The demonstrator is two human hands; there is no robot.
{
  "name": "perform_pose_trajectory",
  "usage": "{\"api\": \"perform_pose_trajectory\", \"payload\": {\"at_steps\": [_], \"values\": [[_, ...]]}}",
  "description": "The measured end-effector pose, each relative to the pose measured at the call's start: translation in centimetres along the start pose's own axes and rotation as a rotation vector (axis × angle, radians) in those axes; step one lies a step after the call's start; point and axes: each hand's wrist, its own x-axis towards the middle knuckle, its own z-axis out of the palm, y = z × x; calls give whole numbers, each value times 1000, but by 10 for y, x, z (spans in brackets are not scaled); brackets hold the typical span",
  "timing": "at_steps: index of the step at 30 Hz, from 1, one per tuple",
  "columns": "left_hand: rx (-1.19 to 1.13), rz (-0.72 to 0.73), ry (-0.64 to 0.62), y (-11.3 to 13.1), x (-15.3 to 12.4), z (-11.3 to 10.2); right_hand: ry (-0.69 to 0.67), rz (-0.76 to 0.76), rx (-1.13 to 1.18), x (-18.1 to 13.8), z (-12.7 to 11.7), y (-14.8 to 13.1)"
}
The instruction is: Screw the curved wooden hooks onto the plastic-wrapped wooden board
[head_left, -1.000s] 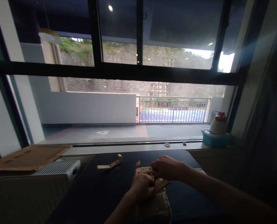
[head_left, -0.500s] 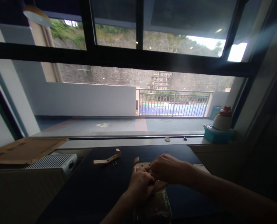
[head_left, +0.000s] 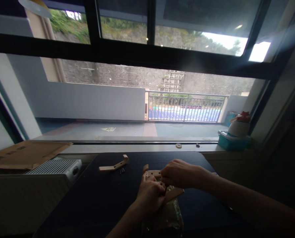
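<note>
My left hand is closed around pale wooden pieces with drilled holes, pressing them down near the middle of the table. Against it sits my right hand, its fingers pinched together over the joint. A thin dark rod shows just below those fingers; its kind is unclear. Another wooden bar sticks out to the right under my hands. Beneath lies a clear, shiny plastic-wrapped bundle, its contents too dark to make out. To the left rest a loose hooked wooden piece and several small screws.
The dark table stands against a windowsill. On the sill are a small round roll and a teal box with a white container on top. At left, brown cardboard lies over a white radiator.
My right hand has shifted slightly, and more of the lower wooden bar shows to its right. The left hand keeps its hold. The view has tilted a little.
</note>
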Motion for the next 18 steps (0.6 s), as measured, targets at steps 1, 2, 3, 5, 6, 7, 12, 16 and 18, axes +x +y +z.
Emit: {"api": "perform_pose_trajectory", "payload": {"at_steps": [1, 2, 3, 5, 6, 7, 12, 16, 18], "values": [[-2, 4, 6, 0, 0, 0, 2, 40, -28, 0, 2, -3], [-3, 7, 13, 0, 0, 1, 3, 96, -49, 1, 3, -6], [-3, 10, 20, -1, 0, 1, 2, 157, -56, 0, 4, -7], [-1, 11, 23, -1, -1, 1, 2, 236, -29, -1, 2, -7], [-2, 11, 21, -1, -1, 1, -11, 236, 0, -3, 0, -6], [-4, 10, 20, -1, -1, 1, -31, 211, 29, -4, -3, -4], [-18, -13, 42, 0, -2, 1, -136, 98, 55, -6, -16, -2], [-23, -16, 42, -2, -3, 3, -43, 118, 19, -4, -7, -11], [-16, -18, 33, -2, -3, 3, 24, 154, 17, -5, -1, -12]]}}
